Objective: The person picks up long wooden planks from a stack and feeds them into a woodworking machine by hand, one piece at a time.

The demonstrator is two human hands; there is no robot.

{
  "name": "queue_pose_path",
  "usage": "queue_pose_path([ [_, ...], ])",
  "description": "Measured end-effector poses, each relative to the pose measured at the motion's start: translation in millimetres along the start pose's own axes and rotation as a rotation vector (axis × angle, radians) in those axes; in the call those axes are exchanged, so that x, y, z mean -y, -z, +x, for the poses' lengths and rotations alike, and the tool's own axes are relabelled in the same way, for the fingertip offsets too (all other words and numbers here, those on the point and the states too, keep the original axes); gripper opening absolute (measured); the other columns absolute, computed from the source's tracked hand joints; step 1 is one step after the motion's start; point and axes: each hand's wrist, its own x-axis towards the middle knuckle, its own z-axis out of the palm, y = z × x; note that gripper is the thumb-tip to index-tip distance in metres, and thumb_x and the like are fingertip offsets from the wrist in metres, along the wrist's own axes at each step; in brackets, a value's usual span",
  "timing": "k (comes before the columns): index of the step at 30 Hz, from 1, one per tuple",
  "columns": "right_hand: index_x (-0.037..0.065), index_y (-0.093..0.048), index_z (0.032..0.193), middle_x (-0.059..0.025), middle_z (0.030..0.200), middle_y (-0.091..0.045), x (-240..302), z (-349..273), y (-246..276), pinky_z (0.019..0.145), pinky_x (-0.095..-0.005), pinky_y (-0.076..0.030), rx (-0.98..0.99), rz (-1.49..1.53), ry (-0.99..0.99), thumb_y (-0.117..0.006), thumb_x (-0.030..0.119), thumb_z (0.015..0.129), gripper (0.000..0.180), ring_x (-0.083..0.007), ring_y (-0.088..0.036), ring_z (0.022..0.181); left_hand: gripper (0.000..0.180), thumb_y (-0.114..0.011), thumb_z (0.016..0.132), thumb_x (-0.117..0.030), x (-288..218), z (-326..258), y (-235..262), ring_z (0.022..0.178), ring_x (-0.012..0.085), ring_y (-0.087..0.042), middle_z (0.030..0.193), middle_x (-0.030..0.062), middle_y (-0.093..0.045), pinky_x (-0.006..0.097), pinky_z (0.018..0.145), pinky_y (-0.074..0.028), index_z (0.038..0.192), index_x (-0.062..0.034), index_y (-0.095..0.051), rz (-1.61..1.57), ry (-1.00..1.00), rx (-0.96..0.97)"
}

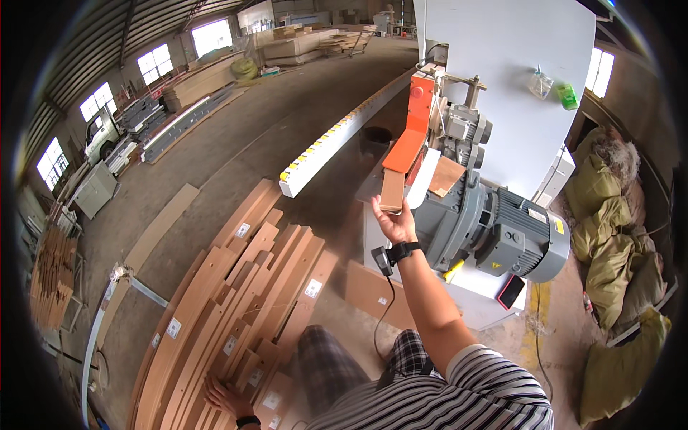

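Note:
At the front of the machine, my right hand [395, 223] is closed round the near end of a narrow brown wooden board [392, 190]. The board's far part passes out of sight under an orange guard [407, 149]. A large grey electric motor [512, 233] sits just right of this hand. Down at the lower left, my left hand [226, 398] rests with fingers stretched out on a pile of long brown wooden boards [228, 297]. Several of them carry white labels. A small black device [382, 261] on a cable is strapped by my right wrist.
A white conveyor rail with yellow rollers [337, 137] runs away beyond the machine. A phone [511, 292] lies on the machine base below the motor. Stuffed yellow-green sacks [609, 236] line the right side. On the left stands a bent metal frame [100, 322].

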Motion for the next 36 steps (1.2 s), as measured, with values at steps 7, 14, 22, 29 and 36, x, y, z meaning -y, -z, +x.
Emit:
queue_pose_path([
  [7,-0.005,-0.046,0.12,-0.0224,0.114,-0.055,-84.1,-108.3,28.2,0.095,-0.0398,-0.048,0.159,-0.437,-0.165,-0.049,0.043,0.096,0.054,-0.031,-0.056,0.103,0.056,-0.058,0.087,-0.017,-5.1,7.5,5.6,0.132,0.036,-0.033,0.14,0.0141,-0.042,0.056,0.112,-0.016,0.139,-0.0088,-0.038,-0.133,0.036,0.146],
  [14,0.009,-0.041,0.137,-0.0083,0.109,-0.06,-175.6,-198.6,99.3,0.086,-0.0323,-0.049,0.256,-1.052,-0.752,-0.042,0.046,0.099,0.053,-0.0153,-0.06,0.09,0.054,-0.062,0.085,-0.015,17.6,8.8,12.2,0.129,0.0366,-0.037,0.137,0.0149,-0.044,0.054,0.111,-0.02,0.134,-0.0041,-0.041,-0.483,0.044,-0.173],
  [22,0.005,-0.042,0.137,-0.022,0.124,-0.049,-257.3,-165.9,86.6,0.09,-0.0365,-0.048,1.281,-2.084,0.23,-0.069,0.017,0.085,0.059,-0.0372,-0.053,0.11,0.058,-0.068,0.081,-0.03,-5.4,27.1,78.5,0.138,0.0408,-0.024,0.148,0.0175,-0.03,0.06,0.109,-0.018,0.135,-0.0193,-0.049,-0.298,-0.182,-0.146],
  [29,0.004,-0.053,0.123,-0.0187,0.125,-0.05,-196.6,-147.1,126.9,0.084,-0.0351,-0.053,1.135,-2.138,0.181,-0.067,0.014,0.086,0.04,-0.0313,-0.059,0.105,0.052,-0.055,0.091,-0.039,15.3,52.4,37.0,0.136,0.0388,-0.029,0.147,0.016,-0.035,0.057,0.111,-0.017,0.139,-0.0227,-0.046,-0.15,-0.173,0.025],
  [36,0.0,-0.062,0.103,-0.0158,0.096,-0.064,-85.1,-158.6,166.3,0.074,-0.0336,-0.053,0.724,-2.254,-0.094,-0.065,0.013,0.086,0.022,-0.0263,-0.066,0.086,0.05,-0.055,0.091,-0.044,30.0,56.1,26.8,0.136,0.0347,-0.031,0.146,0.0115,-0.038,0.063,0.108,-0.016,0.138,-0.0315,-0.046,-0.119,-0.005,0.061],
])
